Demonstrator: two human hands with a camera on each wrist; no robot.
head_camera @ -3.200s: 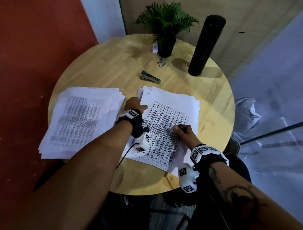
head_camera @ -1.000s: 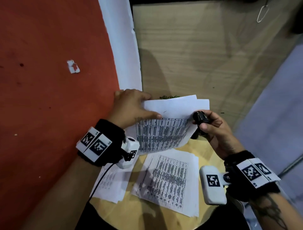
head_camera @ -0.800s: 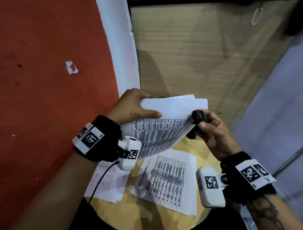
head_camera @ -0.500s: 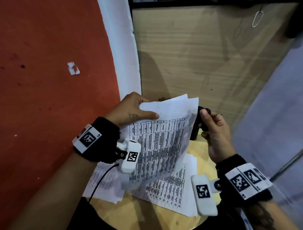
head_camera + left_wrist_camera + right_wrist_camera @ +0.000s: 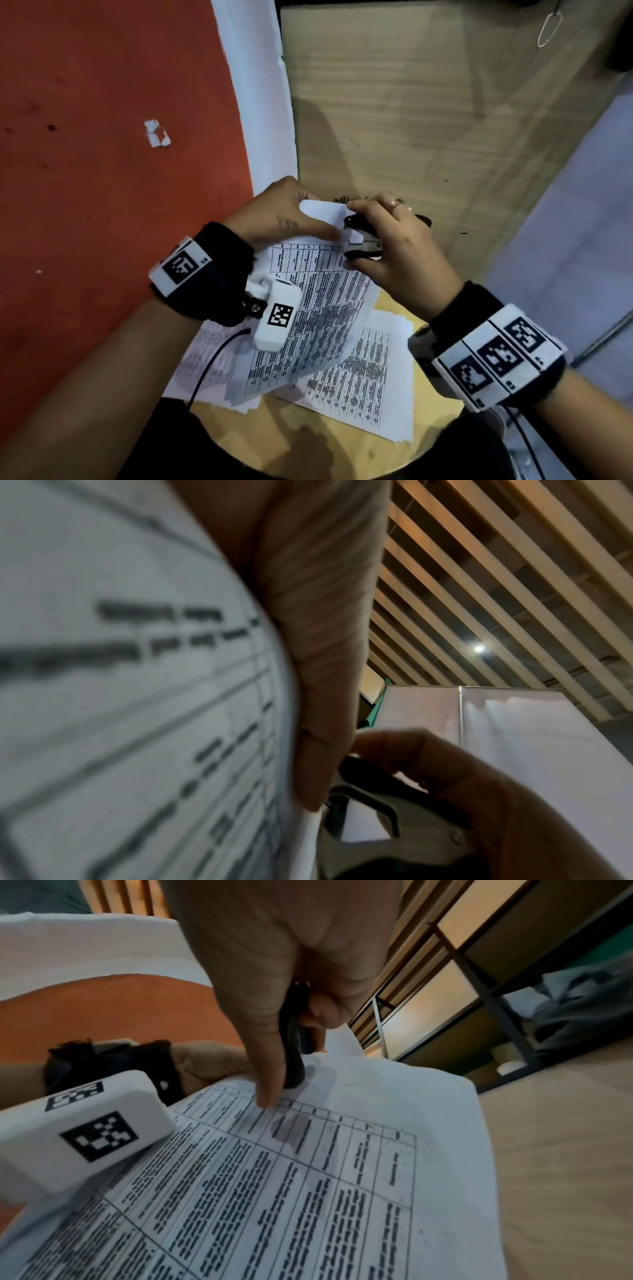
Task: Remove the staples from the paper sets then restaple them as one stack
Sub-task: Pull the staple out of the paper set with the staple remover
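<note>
Fingers (image 5: 310, 224) of the left hand (image 5: 274, 212) pinch the top edge of the lifted paper set (image 5: 318, 301), above the tabletop (image 5: 394, 301). Right of this set's corner, the right hand (image 5: 394, 246) is curled around the staple remover (image 5: 361, 240), whose jaws bite the corner. To do it well, I think, hold the paper firm near the corner and squeeze slowly, so the sheet does not tear.

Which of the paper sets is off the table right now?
The paper set gripped by the left hand, with the staple remover in the right hand at its top corner; the others lie flat.
</note>
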